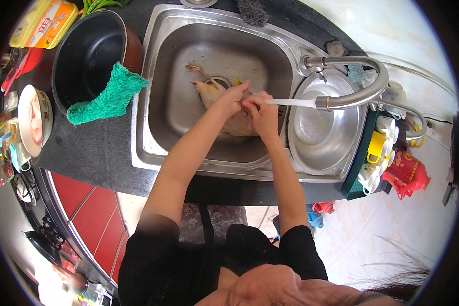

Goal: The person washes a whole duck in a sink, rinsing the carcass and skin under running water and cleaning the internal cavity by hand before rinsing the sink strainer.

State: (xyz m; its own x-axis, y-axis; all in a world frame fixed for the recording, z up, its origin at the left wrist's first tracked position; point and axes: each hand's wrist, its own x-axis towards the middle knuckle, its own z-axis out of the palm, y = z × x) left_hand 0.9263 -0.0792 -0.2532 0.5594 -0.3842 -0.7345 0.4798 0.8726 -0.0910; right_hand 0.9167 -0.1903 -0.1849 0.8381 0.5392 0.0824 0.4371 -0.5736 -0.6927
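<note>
A whole plucked chicken (239,125) lies in the left basin of a steel sink (160,127), its pale leg and foot stretching toward the drain. My left hand (233,98) grips the bird from its left side, with the thumb toward the middle. Beside it, my right hand (263,116) has its fingers curled in against the chicken, close to the left fingertips. Water streams from the white spout (298,102) of the faucet (362,100) onto my right hand. Both hands cover the middle of the bird.
A steel bowl (311,160) sits in the right basin. Left of the sink stands a dark pot (89,56) with a green cloth (104,102) over its rim, near a bowl (47,115) of pale meat. Cups (376,147) stand on a rack at the right.
</note>
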